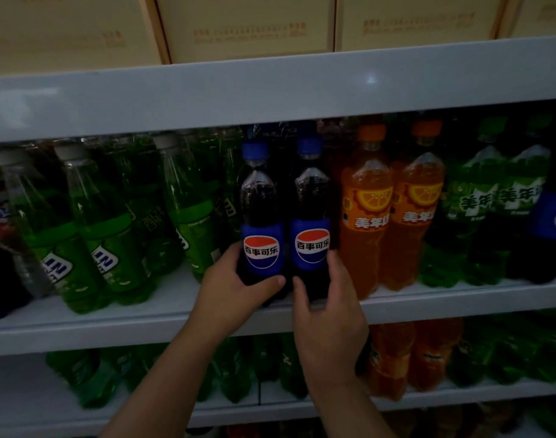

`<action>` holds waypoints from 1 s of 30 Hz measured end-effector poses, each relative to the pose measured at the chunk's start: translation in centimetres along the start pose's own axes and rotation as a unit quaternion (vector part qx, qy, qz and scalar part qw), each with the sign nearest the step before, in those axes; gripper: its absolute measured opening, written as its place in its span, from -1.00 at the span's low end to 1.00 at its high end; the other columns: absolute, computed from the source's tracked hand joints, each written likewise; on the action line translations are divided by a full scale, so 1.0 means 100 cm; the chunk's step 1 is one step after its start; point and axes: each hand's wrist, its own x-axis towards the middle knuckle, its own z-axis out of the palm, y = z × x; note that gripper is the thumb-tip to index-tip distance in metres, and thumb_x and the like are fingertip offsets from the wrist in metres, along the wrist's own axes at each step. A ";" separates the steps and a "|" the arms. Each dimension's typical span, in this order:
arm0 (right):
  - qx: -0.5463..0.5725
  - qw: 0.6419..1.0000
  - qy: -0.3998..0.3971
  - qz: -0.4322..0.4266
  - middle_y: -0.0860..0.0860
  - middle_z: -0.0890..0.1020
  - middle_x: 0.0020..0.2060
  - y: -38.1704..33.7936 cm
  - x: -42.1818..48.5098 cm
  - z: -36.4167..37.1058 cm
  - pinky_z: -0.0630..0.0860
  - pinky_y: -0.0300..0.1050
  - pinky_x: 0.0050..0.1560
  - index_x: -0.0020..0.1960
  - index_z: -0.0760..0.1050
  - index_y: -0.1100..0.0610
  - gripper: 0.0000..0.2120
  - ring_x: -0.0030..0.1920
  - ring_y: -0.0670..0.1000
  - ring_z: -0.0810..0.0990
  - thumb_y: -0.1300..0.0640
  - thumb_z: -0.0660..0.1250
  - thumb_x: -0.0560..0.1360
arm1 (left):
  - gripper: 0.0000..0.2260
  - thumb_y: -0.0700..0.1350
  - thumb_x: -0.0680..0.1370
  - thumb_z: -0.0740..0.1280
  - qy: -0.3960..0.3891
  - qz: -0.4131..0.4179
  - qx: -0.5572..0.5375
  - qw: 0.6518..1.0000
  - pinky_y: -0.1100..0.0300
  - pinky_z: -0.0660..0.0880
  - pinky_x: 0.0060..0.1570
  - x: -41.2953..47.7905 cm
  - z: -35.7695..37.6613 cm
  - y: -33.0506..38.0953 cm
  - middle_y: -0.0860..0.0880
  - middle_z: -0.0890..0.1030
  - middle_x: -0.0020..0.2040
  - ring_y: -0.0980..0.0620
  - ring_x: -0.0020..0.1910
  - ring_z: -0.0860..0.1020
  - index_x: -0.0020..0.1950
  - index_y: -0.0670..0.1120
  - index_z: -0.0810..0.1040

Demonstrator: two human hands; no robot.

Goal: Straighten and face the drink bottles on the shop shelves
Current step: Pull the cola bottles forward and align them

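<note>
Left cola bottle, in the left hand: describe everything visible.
The left cola bottle is clear plastic, dark drink, blue cap, blue label with a red-white-blue roundel facing the camera. It stands upright at the front of the shelf, close beside a second cola bottle. The left hand grips its base, thumb across the front.

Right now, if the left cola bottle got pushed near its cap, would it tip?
The left cola bottle is tall and narrow, so a high push would likely tip it. It looks full, so probably heavy for its size. The left hand grips it low, which should steady it.
</note>
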 end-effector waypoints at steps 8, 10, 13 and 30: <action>-0.004 1.000 0.000 -0.028 0.14 0.55 0.24 0.008 -0.005 0.000 0.43 -0.10 0.16 0.32 0.43 0.23 -0.47 0.22 0.00 0.51 0.01 0.39 0.43 | -0.54 0.02 0.35 0.54 -0.028 0.017 0.036 0.999 0.56 0.41 -0.06 -0.001 -0.005 0.003 0.52 0.52 0.01 0.42 0.06 0.51 0.11 0.33 0.42; 0.004 1.000 -0.007 -0.027 0.14 0.55 0.24 0.009 -0.005 0.000 0.44 -0.12 0.15 0.32 0.44 0.23 -0.48 0.22 0.00 0.51 0.01 0.42 0.45 | -0.54 0.03 0.37 0.52 -0.024 0.024 0.044 0.998 0.56 0.40 -0.04 -0.003 -0.004 0.003 0.54 0.50 0.03 0.43 0.08 0.49 0.13 0.35 0.39; 0.018 0.999 -0.013 -0.027 0.12 0.55 0.24 0.015 -0.008 0.000 0.44 -0.18 0.16 0.29 0.46 0.21 -0.52 0.22 0.00 0.52 0.05 0.42 0.44 | -0.53 0.09 0.39 0.50 -0.017 0.024 0.055 0.998 0.54 0.39 0.02 -0.008 -0.001 0.005 0.51 0.49 0.07 0.41 0.12 0.48 0.17 0.38 0.37; 0.225 0.944 -0.241 0.001 0.05 0.27 0.38 -0.108 -0.008 0.068 0.40 -0.14 0.19 0.46 0.10 -0.01 -0.24 0.31 0.03 0.37 -0.09 0.43 0.41 | -0.66 0.00 0.47 0.41 0.397 -0.008 0.239 0.886 0.38 0.43 -0.08 -0.046 -0.118 0.007 0.28 0.50 -0.04 0.33 -0.07 0.51 0.22 0.07 0.48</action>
